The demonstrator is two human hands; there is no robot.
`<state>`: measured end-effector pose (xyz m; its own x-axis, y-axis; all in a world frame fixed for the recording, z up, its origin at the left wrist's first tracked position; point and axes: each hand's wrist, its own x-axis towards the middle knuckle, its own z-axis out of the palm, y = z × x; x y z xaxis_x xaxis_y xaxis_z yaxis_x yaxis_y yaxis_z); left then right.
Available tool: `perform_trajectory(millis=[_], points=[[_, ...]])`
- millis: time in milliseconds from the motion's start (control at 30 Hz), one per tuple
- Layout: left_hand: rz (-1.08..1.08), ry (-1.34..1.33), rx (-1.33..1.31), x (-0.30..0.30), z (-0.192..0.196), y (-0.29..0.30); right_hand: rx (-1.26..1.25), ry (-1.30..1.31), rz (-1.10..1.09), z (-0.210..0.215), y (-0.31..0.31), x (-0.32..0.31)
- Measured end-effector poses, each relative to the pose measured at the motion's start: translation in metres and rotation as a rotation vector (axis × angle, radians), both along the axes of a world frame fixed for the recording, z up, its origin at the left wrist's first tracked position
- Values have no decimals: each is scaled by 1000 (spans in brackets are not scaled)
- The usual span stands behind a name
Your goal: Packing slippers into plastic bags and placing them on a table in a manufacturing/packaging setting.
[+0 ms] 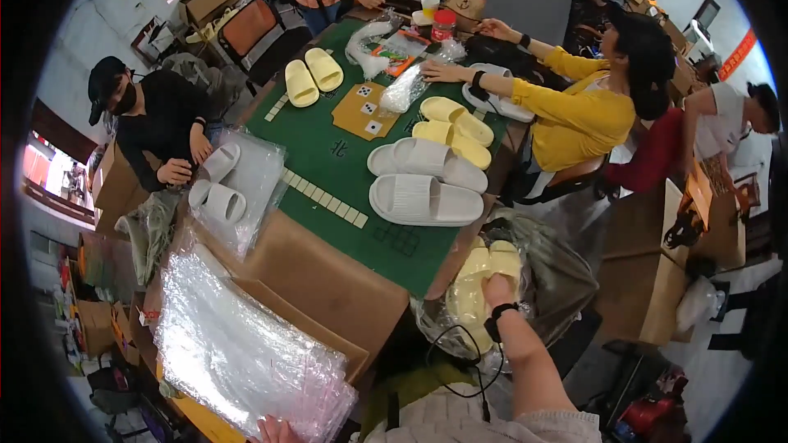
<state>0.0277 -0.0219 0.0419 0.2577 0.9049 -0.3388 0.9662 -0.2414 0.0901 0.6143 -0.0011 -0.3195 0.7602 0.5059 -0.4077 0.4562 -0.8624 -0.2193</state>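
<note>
The right hand's grip [497, 289] rests on yellow slide sandals [468, 299] inside an open, plastic-lined sack [566, 267] beside the bench [328, 174]; whether its fingers have closed on one, I cannot tell. The left hand [277, 430] touches the near edge of stacked clear plastic bags [246, 344], its hold equally unclear. Light-grey slides [427, 199] lie on the green bench top, another yellow pair [455, 131] just beyond.

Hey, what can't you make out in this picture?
Left hand, head view: wrist cut off by the lower edge.
Right hand, head view: fingertips hidden by the hand itself, so its grip on the yellow slippers is unclear.
Clear plastic sleeves, head view: glare and overlap hide their number.
Crumpled bag, head view: folds hide its inside.
</note>
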Motion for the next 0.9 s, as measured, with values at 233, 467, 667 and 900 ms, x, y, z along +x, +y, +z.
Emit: perform_trajectory(millis=[233, 467, 667, 900], points=[[66, 4, -65, 3, -8, 10, -69, 59, 36, -48, 25, -19], [92, 26, -9, -17, -8, -9, 104, 212, 69, -8, 38, -39], [113, -40, 44, -10, -5, -7, 279, -12, 150, 58, 42, -32], [115, -72, 111, -11, -16, -9, 822, -249, 344, 122, 206, 37]])
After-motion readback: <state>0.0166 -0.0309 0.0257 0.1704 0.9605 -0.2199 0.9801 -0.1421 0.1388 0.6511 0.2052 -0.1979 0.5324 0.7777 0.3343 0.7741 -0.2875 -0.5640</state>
